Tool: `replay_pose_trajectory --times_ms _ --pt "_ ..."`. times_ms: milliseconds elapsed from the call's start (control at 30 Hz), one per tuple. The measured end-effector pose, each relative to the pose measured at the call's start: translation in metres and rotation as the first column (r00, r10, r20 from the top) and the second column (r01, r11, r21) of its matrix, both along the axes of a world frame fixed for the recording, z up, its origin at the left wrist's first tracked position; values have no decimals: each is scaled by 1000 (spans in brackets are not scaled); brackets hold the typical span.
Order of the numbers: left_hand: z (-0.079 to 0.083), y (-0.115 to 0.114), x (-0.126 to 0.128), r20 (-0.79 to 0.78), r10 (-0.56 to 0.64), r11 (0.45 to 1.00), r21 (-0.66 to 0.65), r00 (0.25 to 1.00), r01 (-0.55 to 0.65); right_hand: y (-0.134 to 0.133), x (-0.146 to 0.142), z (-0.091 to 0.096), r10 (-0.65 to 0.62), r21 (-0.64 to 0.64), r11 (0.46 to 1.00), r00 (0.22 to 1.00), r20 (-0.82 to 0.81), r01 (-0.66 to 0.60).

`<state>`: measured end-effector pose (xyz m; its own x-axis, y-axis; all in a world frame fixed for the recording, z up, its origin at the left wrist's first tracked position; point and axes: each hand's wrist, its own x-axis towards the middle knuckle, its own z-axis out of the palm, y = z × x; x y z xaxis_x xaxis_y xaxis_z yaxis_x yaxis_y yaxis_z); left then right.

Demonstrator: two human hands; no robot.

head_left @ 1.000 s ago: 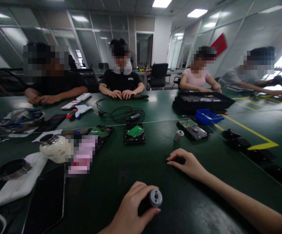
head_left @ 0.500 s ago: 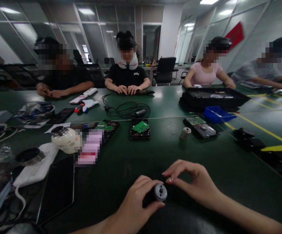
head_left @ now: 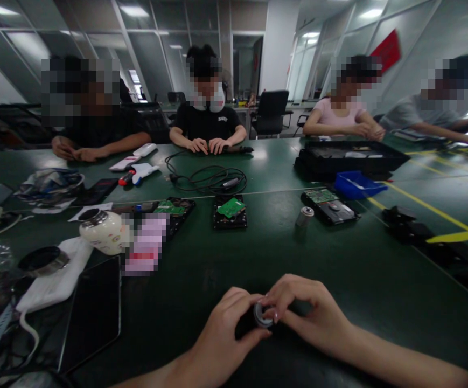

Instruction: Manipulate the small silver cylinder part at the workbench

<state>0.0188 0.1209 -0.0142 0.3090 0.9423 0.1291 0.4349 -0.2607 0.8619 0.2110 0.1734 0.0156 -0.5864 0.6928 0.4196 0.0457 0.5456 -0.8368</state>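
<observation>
The left hand point(head_left: 221, 331) grips a silver-and-dark metal cylinder point(head_left: 258, 317) between thumb and fingers, just above the dark green bench point(head_left: 177, 264), its round end facing up. The right hand's point(head_left: 318, 312) thumb and fingertips meet at that end; whether they pinch anything cannot be told. No marking is legible on it. White lettering point(head_left: 222, 118) on a co-worker's black T-shirt point(head_left: 201, 126) is too small to read.

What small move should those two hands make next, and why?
Perhaps the right hand should press lightly on the cylinder's end, since it is right at that end while the left hand holds the sides.
</observation>
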Motion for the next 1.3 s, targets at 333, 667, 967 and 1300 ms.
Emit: replay_pose_trajectory --times_ms 333,667,967,1300 --pt "2 0 1 -10 2 1000 5 1000 -2 0 -3 -1 35 -9 999 999 31 -35" --pt "-2 0 0 16 0 1000 2 1000 0 -1 -3 2 39 29 999 996 78 -41" --pt "4 1 -1 -21 -8 999 -45 1000 7 36 18 -3 -182 -34 983 982 -40 181" --pt "5 1 -3 -29 -11 996 -84 1000 9 87 60 -47 -244 -76 958 924 295 277"
